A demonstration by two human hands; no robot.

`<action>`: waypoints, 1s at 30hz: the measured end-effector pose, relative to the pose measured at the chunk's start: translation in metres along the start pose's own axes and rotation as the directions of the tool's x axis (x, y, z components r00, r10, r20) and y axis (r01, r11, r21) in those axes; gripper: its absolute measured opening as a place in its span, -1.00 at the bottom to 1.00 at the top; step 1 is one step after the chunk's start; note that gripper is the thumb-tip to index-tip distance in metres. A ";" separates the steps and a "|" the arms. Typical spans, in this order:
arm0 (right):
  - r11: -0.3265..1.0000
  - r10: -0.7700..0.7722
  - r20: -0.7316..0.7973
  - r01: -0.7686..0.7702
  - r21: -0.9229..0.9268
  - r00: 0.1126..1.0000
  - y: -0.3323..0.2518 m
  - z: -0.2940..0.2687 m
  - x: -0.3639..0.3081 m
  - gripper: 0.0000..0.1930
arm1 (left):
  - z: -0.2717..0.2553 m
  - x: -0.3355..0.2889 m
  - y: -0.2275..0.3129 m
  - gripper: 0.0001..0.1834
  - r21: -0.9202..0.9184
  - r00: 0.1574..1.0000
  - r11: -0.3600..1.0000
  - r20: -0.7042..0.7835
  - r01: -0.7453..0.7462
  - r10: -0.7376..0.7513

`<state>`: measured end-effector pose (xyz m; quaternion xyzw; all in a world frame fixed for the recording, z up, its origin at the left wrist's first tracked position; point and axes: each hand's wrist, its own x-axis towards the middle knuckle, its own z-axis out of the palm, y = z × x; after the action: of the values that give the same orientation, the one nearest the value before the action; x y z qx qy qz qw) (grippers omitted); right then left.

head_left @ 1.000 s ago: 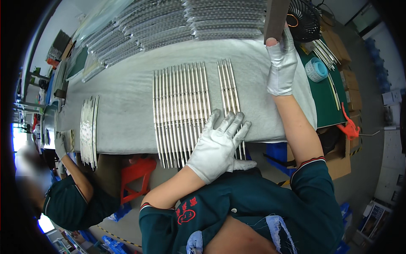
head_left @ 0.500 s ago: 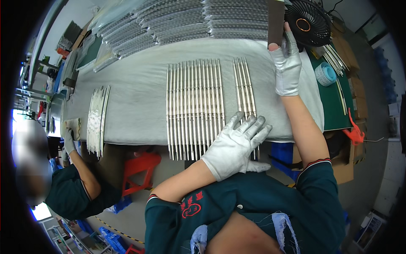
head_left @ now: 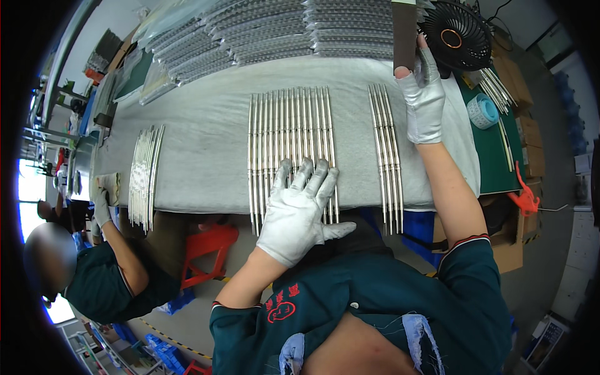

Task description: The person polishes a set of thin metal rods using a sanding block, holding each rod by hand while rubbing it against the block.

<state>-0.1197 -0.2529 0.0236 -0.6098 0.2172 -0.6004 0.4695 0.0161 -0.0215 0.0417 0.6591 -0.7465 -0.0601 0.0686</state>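
Note:
My left hand (head_left: 290,215), in a white glove greyed at the fingertips, lies flat with fingers spread on the near part of a row of shiny metal rods (head_left: 290,125). To its right, a smaller group of similar rods (head_left: 386,156) lies apart on the pale cloth. My right hand (head_left: 426,100), gloved with bare thumb and fingertip showing, is closed on the lower end of a dark flat strip (head_left: 404,37) at the far right. The top of that strip runs out of the picture.
Bagged rods (head_left: 256,34) are stacked along the far side of the cloth (head_left: 200,150). A black fan (head_left: 453,37) and a blue-white tape roll (head_left: 482,111) stand at right. Another rod bundle (head_left: 147,178) lies left, near a co-worker (head_left: 119,275). A red stool (head_left: 209,250) is below.
My left hand has moved left, from beside the small group onto the larger row. The small group of rods has shifted right, away from the row. My right hand has barely moved.

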 end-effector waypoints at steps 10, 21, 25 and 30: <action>0.999 -0.011 -0.017 0.010 -0.031 1.000 0.002 -0.004 0.004 -0.24 | 0.001 0.023 0.022 -0.01 -0.152 0.988 0.976 -0.032 -0.157 0.154; 0.996 0.059 -0.052 -0.055 0.077 0.997 -0.009 -0.001 0.005 -0.23 | -0.004 0.012 0.001 0.00 0.036 1.000 0.999 -0.021 0.014 -0.014; 0.997 0.056 -0.051 -0.053 0.049 0.997 -0.006 -0.003 0.004 -0.23 | 0.007 0.024 0.022 0.01 -0.058 0.990 0.989 -0.013 -0.138 0.137; 0.996 0.069 -0.071 -0.065 0.060 0.995 -0.006 -0.006 0.005 -0.24 | 0.009 0.029 0.030 0.02 -0.091 0.990 0.986 -0.028 -0.141 0.139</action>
<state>-0.1266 -0.2560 0.0306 -0.5661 0.2371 -0.6122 0.4985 -0.0184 -0.0462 0.0392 0.6017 -0.7866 -0.0827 0.1114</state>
